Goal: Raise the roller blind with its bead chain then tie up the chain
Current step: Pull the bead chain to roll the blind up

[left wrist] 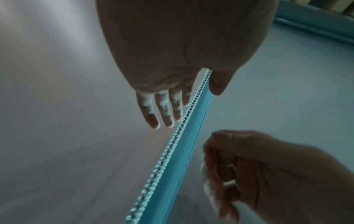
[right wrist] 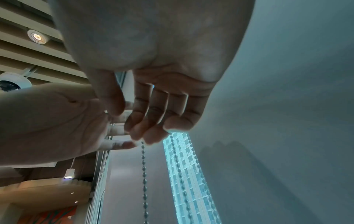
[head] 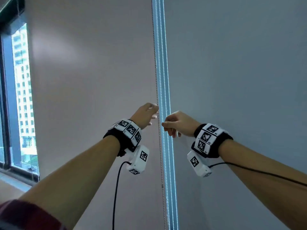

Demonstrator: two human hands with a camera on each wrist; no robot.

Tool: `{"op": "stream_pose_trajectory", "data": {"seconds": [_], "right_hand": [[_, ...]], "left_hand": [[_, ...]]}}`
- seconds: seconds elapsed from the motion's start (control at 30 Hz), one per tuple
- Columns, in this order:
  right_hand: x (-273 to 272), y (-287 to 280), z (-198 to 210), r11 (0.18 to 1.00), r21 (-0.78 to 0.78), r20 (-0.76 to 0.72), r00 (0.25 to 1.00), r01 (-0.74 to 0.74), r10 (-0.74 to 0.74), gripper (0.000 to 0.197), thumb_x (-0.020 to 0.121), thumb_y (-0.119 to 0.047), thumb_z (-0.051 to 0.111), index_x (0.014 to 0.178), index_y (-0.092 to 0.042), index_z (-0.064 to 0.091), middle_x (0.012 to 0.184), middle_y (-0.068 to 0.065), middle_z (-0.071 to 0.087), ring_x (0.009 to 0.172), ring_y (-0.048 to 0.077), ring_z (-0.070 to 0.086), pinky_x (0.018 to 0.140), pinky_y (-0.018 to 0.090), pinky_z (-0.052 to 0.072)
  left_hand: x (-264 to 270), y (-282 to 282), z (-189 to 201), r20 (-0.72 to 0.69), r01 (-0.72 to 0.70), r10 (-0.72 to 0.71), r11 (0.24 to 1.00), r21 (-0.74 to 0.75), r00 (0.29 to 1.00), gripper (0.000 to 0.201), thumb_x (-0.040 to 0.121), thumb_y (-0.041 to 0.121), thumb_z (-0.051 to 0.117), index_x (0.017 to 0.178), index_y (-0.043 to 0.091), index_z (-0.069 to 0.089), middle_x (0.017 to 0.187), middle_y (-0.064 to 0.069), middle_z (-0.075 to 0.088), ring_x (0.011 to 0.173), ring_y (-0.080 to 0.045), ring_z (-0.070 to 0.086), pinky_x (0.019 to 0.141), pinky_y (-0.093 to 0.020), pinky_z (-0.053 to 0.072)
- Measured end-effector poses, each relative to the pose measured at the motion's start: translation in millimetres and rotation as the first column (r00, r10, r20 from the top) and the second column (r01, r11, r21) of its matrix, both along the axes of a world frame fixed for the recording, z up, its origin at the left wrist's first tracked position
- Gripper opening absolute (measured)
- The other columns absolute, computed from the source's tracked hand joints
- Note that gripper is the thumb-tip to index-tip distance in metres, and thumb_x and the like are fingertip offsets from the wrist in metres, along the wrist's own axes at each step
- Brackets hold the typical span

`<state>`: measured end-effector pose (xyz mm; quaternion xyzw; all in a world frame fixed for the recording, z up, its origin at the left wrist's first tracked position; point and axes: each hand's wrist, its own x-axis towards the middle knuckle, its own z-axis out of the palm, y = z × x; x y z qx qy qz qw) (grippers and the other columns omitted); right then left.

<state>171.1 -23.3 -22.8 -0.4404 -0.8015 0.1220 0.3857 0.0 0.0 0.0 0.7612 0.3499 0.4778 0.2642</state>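
Hands at metal bead chain (head: 157, 90), between two lowered grey roller blinds (head: 93, 80).
Chain strand is touched by straight-fingered left hand (head: 146, 116); another is pinched by right hand (head: 177, 123).

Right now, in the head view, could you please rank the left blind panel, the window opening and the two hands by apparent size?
1. Left blind panel, largest.
2. Window opening, a narrow strip at the left edge.
3. Left hand and right hand: smallest; they look alike, so I won't rank them.
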Motion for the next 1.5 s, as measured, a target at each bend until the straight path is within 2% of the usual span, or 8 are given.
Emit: {"op": "stream_pose_trajectory", "data": {"seconds": [0.13,0.33,0.6,0.73,0.93,1.07,1.3,1.5], "right_hand": [[7,3,-1,1.0,0.029,0.007,1.0,0.01,-0.01,0.025,0.091,-0.021,0.055,0.075,-0.006,0.066,0.061,0.004,0.066,0.051,0.017,0.061,0.048,0.026,0.045],[7,10,3,0.996,-0.026,-0.189,0.979,-0.08,0.073,0.025,0.095,-0.008,0.039,0.089,-0.004,0.063,0.082,0.019,0.067,0.067,0.028,0.062,0.059,0.034,0.051],[-32,4,50,0.94,0.045,-0.664,0.692,-0.34,0.282,0.047,0.104,-0.038,0.026,0.094,-0.008,0.061,0.071,0.009,0.066,0.059,0.021,0.064,0.056,0.028,0.05],[-48,-6,66,0.931,0.146,-0.739,0.589,-0.334,0.327,0.041,0.103,-0.039,0.032,0.087,-0.009,0.056,0.051,-0.003,0.04,0.037,0.011,0.033,0.042,0.02,0.027],[-72,-12,32,0.958,0.246,-0.57,0.778,-0.145,0.264,0.041,0.104,-0.028,0.032,0.065,-0.017,0.036,0.053,-0.002,0.024,0.034,0.005,0.018,0.034,0.014,0.016],[-73,-6,4,0.933,0.358,-0.417,0.888,-0.035,0.193,0.042,0.105,-0.026,0.032,0.065,-0.016,0.039,0.054,-0.006,0.032,0.037,0.003,0.029,0.04,0.014,0.025],[-72,0,-63,0.967,0.236,-0.324,0.931,-0.095,0.17,0.045,0.104,-0.03,0.031,0.067,-0.008,0.041,0.053,-0.007,0.03,0.038,0.004,0.025,0.041,0.02,0.025],[-66,-5,-112,0.985,0.027,-0.123,0.977,-0.169,0.171,0.043,0.101,-0.014,0.034,0.059,-0.021,0.036,0.054,-0.006,0.035,0.037,0.004,0.029,0.044,0.015,0.026]], "left_hand": [[13,2,9,0.097,0.053,-0.053,0.999,0.007,0.994,0.031,0.098,0.032,0.044,0.12,0.012,0.053,0.111,-0.006,0.068,0.101,-0.023,0.064,0.087,-0.04,0.049],[25,1,-3,0.338,0.009,-0.058,0.989,0.145,0.939,0.033,0.101,0.021,0.03,0.072,0.015,0.043,0.054,0.002,0.03,0.038,-0.009,0.024,0.041,-0.021,0.022],[34,-16,-70,0.08,0.001,-0.027,0.951,0.31,0.996,0.031,0.097,0.029,0.037,0.076,0.013,0.055,0.056,0.009,0.05,0.047,-0.012,0.041,0.046,-0.029,0.036],[9,-13,-121,-0.099,0.016,0.012,0.96,0.278,0.995,0.029,0.097,0.016,0.036,0.073,0.014,0.052,0.053,0.01,0.04,0.046,-0.005,0.029,0.051,-0.028,0.029],[-9,-12,-100,-0.51,-0.018,0.13,0.976,0.218,0.85,0.034,0.084,0.023,0.035,0.081,0.002,0.062,0.083,-0.009,0.061,0.075,-0.021,0.051,0.067,-0.03,0.043],[-20,-14,-44,-0.106,0.011,-0.005,0.998,0.057,0.994,0.03,0.081,0.009,0.038,0.084,0.007,0.068,0.09,-0.009,0.069,0.083,-0.019,0.063,0.086,-0.041,0.048],[-3,-33,32,0.337,0.227,-0.24,0.971,0.077,0.911,0.035,0.097,0.018,0.032,0.109,0.0,0.06,0.083,-0.016,0.069,0.075,-0.027,0.067,0.07,-0.032,0.053],[5,-30,40,0.452,0.124,-0.173,0.983,0.135,0.875,0.032,0.1,0.018,0.03,0.074,0.013,0.049,0.049,0.005,0.031,0.039,-0.008,0.022,0.04,-0.019,0.018]]}}
